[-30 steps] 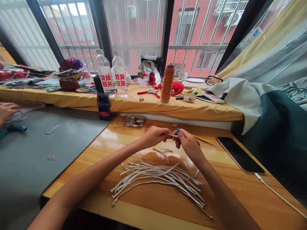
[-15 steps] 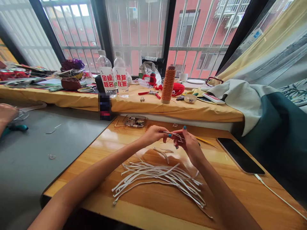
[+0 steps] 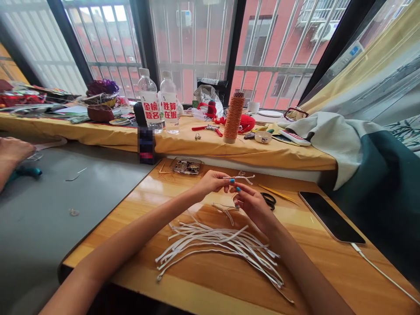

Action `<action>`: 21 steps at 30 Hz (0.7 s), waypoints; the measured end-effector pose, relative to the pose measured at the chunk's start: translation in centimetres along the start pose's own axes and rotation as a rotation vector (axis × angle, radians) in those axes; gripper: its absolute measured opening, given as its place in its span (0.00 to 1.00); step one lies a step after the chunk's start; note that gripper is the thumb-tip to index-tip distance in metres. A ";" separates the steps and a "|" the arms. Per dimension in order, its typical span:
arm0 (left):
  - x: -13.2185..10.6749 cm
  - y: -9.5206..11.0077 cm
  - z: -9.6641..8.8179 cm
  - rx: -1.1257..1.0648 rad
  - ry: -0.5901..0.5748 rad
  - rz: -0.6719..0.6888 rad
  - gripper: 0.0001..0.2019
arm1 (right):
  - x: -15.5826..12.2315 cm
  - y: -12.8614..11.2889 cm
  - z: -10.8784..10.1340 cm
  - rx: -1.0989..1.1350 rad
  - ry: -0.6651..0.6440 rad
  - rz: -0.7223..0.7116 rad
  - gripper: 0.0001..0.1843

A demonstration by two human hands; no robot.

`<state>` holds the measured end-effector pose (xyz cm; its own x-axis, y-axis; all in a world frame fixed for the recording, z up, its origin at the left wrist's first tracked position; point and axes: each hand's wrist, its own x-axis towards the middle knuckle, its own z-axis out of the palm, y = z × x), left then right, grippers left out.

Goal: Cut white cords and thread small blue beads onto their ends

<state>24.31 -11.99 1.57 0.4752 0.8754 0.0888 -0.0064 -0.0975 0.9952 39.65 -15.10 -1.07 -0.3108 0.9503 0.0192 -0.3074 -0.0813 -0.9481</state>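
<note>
The left hand pinches a white cord beside the right hand, which curls half-open, any hold impossible to tell.

Around the right hand, black scissor handles crowd 3 o'clock, the smartphone lying beyond. Bare wooden tabletop between phone and right forearm leaves a lane towards 4. Bundled white cords obstruct 7 o'clock; the left hand blocks 10.
</note>
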 end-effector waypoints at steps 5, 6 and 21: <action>0.7 -1.2 -1.1 0.395 0.086 0.095 0.15 | -0.3 0.4 0.4 -0.724 0.085 -0.163 0.13; 0.7 -1.5 -1.3 0.538 0.113 0.130 0.13 | -0.5 0.4 0.5 -0.988 0.097 -0.251 0.12; -1.3 -1.8 0.3 1.460 0.058 0.722 0.13 | 0.1 -1.5 -1.8 -1.198 0.107 -0.479 0.12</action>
<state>23.97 -13.10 -0.34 0.7111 0.4641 0.5282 0.6078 -0.7833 -0.1301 41.71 -14.39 -0.23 -0.3045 0.8334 0.4612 0.6419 0.5373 -0.5470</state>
